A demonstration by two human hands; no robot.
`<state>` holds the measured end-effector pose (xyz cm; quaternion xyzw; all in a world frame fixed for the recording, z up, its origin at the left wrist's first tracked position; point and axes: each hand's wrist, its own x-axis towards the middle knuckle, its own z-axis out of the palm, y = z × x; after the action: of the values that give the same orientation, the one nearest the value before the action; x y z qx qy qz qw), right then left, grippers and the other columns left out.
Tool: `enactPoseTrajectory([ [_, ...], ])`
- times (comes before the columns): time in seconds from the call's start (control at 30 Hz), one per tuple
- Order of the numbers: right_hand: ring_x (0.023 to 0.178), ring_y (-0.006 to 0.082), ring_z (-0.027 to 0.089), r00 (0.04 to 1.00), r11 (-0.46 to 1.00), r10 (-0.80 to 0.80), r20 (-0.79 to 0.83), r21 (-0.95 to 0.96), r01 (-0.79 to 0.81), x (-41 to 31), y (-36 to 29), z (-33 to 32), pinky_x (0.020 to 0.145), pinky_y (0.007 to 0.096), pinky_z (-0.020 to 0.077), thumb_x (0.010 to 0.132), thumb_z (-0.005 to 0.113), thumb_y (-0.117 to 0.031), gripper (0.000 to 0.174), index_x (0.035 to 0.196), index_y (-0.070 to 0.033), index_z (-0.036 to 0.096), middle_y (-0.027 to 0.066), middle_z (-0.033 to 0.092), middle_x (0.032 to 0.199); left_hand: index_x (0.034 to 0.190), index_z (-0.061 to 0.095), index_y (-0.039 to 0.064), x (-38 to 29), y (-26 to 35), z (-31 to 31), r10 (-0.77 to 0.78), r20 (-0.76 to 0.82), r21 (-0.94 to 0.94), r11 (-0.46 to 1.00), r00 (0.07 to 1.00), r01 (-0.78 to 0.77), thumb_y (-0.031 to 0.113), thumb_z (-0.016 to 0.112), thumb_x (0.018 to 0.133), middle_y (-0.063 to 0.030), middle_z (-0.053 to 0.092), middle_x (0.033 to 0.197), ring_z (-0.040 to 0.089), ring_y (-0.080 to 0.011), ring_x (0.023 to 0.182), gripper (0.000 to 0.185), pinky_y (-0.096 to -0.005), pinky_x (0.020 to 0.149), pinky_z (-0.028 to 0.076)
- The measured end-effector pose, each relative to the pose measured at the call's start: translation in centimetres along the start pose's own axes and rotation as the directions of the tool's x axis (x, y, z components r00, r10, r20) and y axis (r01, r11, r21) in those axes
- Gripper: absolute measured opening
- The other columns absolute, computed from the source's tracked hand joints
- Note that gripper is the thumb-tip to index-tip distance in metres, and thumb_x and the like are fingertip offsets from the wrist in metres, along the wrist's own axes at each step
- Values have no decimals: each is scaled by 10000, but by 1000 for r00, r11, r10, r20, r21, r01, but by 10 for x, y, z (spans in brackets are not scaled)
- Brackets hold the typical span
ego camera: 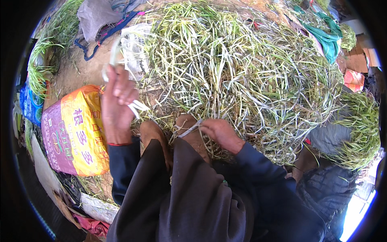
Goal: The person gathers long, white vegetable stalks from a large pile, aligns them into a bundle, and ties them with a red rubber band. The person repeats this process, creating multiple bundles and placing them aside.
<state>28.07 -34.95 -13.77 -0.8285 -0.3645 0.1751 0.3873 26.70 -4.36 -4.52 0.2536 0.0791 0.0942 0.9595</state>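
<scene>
My left hand (119, 96) is raised at left of centre, fingers curled around a few pale plant stalks (138, 106). Their cut-looking ends stick out below the fist, and their blurred upper part arcs above it. Lower down, my right hand (223, 133) is beside my right shoe (189, 133), its fingertips at the end of a whitish strip or stalk (190, 128). Whether those fingers grip it cannot be made out. In front of both shoes spreads a large heap of long, pale green leafy stalks (223, 69).
An orange and purple printed sack (75, 130) stands close by my left forearm. Grassy green bundles lie at upper left (60, 30) and far right (359, 130). A white printed sheet (136, 51) shows under the heap's left edge. Green cloth (328, 36) lies at upper right.
</scene>
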Motion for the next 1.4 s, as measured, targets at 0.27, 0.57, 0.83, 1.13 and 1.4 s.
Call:
enactPoseTrajectory([
  [0.27,631,281,621,864,917,212,-457,-212,-337,33,55,-53,601,392,485,951,627,-326,299,876,-41,683,122,638,708,1001,483,77,-13,50,55,212,267,64,970,940,-236,337,310,1093,60,362,628,288,-25,446,326,-207,415,282],
  [0.57,662,215,598,783,824,557,-275,64,-564,66,93,-31,635,364,472,927,636,-379,375,905,-7,684,117,671,769,926,576,73,3,-54,-2,-83,-281,409,891,956,197,404,503,1032,93,360,550,267,-25,444,356,-222,422,213],
  [0.83,678,70,532,730,598,670,-132,679,-426,52,69,-39,649,248,411,983,621,-281,276,1079,-26,667,-31,571,779,1008,623,43,4,-83,-22,-173,-247,430,862,954,268,330,625,984,84,396,563,300,-14,449,288,-208,419,218],
  [1.13,709,51,580,850,649,516,-101,694,-311,46,19,-20,621,201,463,939,687,-186,276,1105,34,682,32,685,845,975,662,82,10,-104,-15,-207,-244,626,713,947,317,258,732,912,79,468,583,346,-9,445,200,-198,406,223],
  [1.4,712,64,570,891,752,424,-165,612,-244,56,1,6,607,212,466,900,730,-124,192,1007,31,692,32,635,863,1025,680,77,7,-118,-33,-151,-247,759,583,957,288,211,784,853,52,611,725,427,-15,523,242,-194,452,301],
])
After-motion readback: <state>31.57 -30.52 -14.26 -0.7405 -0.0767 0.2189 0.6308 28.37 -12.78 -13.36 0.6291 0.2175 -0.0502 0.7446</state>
